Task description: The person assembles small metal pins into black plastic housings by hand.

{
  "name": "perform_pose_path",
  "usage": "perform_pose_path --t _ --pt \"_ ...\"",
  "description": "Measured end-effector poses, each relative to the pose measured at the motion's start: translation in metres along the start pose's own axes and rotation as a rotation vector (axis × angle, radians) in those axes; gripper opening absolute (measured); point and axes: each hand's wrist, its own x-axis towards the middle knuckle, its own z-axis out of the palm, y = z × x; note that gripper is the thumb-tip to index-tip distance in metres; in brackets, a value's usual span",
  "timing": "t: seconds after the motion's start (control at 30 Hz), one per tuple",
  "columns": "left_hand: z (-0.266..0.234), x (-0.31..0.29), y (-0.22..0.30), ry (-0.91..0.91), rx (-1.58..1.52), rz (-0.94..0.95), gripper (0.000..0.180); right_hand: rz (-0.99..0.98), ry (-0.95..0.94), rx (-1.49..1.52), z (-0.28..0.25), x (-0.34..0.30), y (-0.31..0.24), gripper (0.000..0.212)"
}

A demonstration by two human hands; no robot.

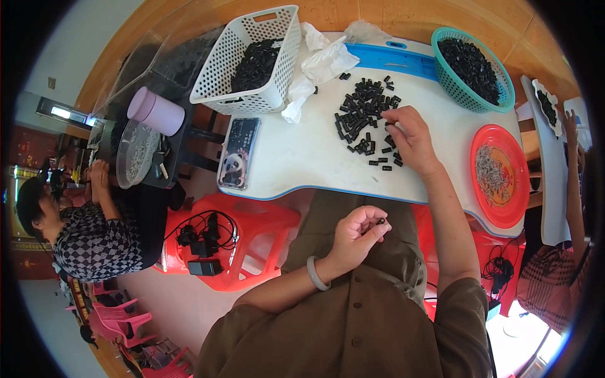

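two hands, left hand pinching black piece, right hand on pile

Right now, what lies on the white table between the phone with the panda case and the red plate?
In the head view, between the phone and the red plate lie a scatter of small black pieces and the right hand resting among them.

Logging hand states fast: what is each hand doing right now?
Left hand: closed, pinching a small black piece above the lap.
Right hand: on the white table, fingers curled at the pile of black pieces; grip cannot be told.
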Motion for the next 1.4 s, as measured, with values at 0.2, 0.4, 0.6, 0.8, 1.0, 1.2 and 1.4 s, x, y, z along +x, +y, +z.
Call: perform_pose_path --t 0.2,0.4,0.6,0.8,1.0,1.2,1.4 --pt "-0.001 -0.015 0.032 0.038 -0.07 0.046 0.024 0.101 0.157 0.128 -0.015 -0.016 -0.023 0.02" --pt "0.006 -0.034 0.064 -0.065 -0.186 0.117 0.025 0.35 0.284 0.796 -0.016 -0.051 -0.133 0.016" --pt "0.018 -0.059 0.088 -0.15 -0.314 0.106 0.026 0.234 0.122 1.207 -0.009 -0.088 -0.186 0.013" --pt "0.02 -0.084 0.106 -0.18 -0.333 0.146 0.024 0.225 0.058 1.383 -0.006 -0.099 -0.213 0.015" --pt "0.018 -0.098 0.107 -0.186 -0.175 0.248 0.022 0.31 0.009 1.485 -0.001 -0.104 -0.234 0.014" --pt "0.015 -0.105 0.106 -0.168 -0.021 0.422 0.02 0.372 0.014 1.529 0.004 -0.11 -0.248 0.014" --pt "0.01 -0.112 0.107 -0.184 0.107 0.547 0.019 0.255 -0.028 1.361 0.005 -0.114 -0.254 0.014"
